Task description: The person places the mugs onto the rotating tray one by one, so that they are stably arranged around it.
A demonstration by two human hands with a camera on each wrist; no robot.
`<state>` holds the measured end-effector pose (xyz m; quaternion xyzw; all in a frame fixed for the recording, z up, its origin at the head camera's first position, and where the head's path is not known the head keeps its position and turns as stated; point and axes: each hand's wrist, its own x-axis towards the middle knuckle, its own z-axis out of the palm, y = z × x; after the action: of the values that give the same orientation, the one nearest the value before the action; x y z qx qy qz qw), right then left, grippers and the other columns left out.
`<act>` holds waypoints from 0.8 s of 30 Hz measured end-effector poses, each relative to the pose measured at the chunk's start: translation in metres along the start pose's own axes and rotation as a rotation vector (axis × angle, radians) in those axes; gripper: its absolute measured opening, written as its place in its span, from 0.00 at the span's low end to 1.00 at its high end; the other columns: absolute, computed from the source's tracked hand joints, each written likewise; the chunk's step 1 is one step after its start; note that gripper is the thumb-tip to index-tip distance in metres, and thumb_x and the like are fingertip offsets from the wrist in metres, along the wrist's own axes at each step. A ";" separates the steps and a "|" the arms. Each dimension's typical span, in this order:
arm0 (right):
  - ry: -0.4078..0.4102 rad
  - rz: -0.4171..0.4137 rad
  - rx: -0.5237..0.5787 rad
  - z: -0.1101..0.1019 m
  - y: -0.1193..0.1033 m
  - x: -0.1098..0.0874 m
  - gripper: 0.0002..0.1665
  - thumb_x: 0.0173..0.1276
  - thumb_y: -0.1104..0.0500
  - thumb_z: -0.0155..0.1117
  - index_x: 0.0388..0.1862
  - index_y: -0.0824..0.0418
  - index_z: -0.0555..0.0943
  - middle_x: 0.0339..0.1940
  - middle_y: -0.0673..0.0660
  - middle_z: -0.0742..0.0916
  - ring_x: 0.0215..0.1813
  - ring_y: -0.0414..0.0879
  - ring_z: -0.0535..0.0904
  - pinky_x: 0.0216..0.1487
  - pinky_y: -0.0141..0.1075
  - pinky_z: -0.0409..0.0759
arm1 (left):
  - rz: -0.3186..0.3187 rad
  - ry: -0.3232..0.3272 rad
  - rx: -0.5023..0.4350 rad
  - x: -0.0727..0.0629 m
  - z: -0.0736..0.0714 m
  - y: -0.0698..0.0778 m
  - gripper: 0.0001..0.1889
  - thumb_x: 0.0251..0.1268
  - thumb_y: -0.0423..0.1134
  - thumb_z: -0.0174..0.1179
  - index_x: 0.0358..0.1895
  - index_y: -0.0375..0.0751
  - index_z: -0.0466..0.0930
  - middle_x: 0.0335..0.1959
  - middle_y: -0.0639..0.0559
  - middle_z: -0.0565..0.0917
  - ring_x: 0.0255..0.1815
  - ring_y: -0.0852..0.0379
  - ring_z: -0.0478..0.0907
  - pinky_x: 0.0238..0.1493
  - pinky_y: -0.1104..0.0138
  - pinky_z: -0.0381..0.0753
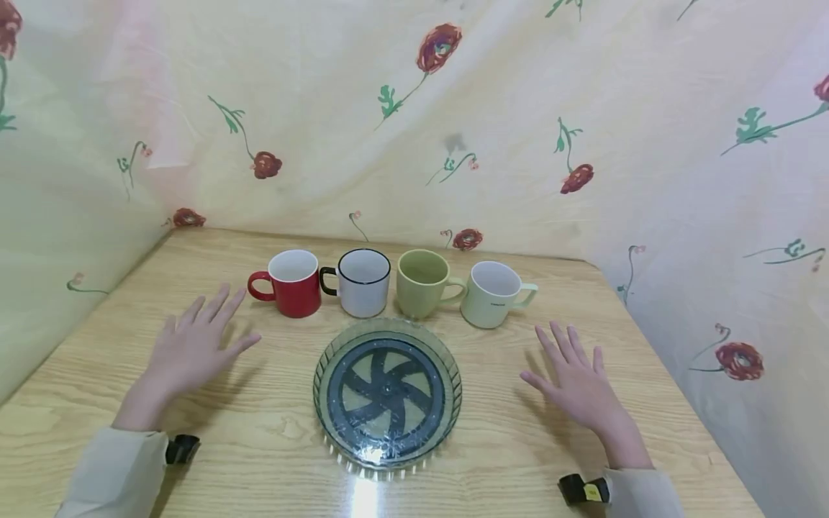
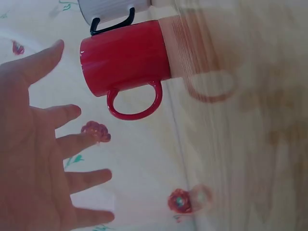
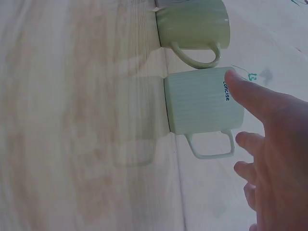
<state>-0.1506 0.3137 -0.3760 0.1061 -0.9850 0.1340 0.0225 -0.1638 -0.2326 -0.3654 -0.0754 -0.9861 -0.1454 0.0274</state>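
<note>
Four mugs is avoided here; a red mug (image 1: 299,296) with a white inside stands leftmost in a row, its handle to the left. Beside it are a white mug (image 1: 364,291) with black rim and handle, an olive-green mug (image 1: 417,291), and a pale mint mug (image 1: 487,302) with small lettering, handle to the right. In front of the row lies a round glass dish (image 1: 388,396) with a dark swirl pattern. My left hand (image 1: 194,349), fingers spread, hovers left of the red mug and holds nothing. My right hand (image 1: 576,381), also spread and holding nothing, is right of the dish, nearest the mint mug.
The wooden table (image 1: 259,446) ends at a flower-patterned cloth (image 1: 337,144) that hangs behind and along both sides. Each wrist wears a dark strap-on device, the left one (image 1: 183,449) and the right one (image 1: 576,489).
</note>
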 end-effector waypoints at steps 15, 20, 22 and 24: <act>-0.027 -0.058 0.323 0.000 -0.001 0.008 0.49 0.70 0.48 0.60 0.79 0.60 0.46 0.79 0.70 0.52 0.78 0.71 0.40 0.72 0.71 0.39 | 0.068 -0.114 -0.601 0.005 -0.006 -0.001 0.37 0.75 0.52 0.48 0.78 0.43 0.44 0.76 0.35 0.57 0.72 0.28 0.58 0.59 0.29 0.64; -0.031 -0.022 0.377 -0.002 -0.005 0.007 0.48 0.70 0.48 0.60 0.79 0.61 0.48 0.78 0.71 0.55 0.76 0.73 0.48 0.69 0.70 0.51 | 0.077 -0.135 -0.723 0.006 -0.006 0.003 0.35 0.76 0.48 0.48 0.77 0.36 0.47 0.74 0.32 0.61 0.70 0.29 0.63 0.63 0.33 0.65; -0.032 -0.007 0.395 -0.003 -0.006 0.007 0.47 0.70 0.48 0.60 0.79 0.61 0.50 0.78 0.70 0.57 0.76 0.73 0.50 0.68 0.70 0.53 | 0.082 -0.142 -0.759 0.005 -0.006 0.004 0.34 0.76 0.48 0.48 0.77 0.37 0.48 0.74 0.34 0.61 0.71 0.31 0.62 0.64 0.34 0.64; -0.033 0.001 0.418 -0.003 -0.007 0.007 0.46 0.71 0.48 0.60 0.78 0.61 0.51 0.78 0.69 0.58 0.76 0.72 0.51 0.68 0.70 0.54 | 0.094 -0.143 -0.793 0.005 -0.006 0.005 0.33 0.76 0.48 0.47 0.77 0.39 0.50 0.74 0.37 0.62 0.72 0.36 0.64 0.67 0.44 0.69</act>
<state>-0.1558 0.3064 -0.3707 0.1104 -0.9361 0.3336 -0.0163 -0.1678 -0.2285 -0.3578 -0.1352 -0.8485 -0.5075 -0.0658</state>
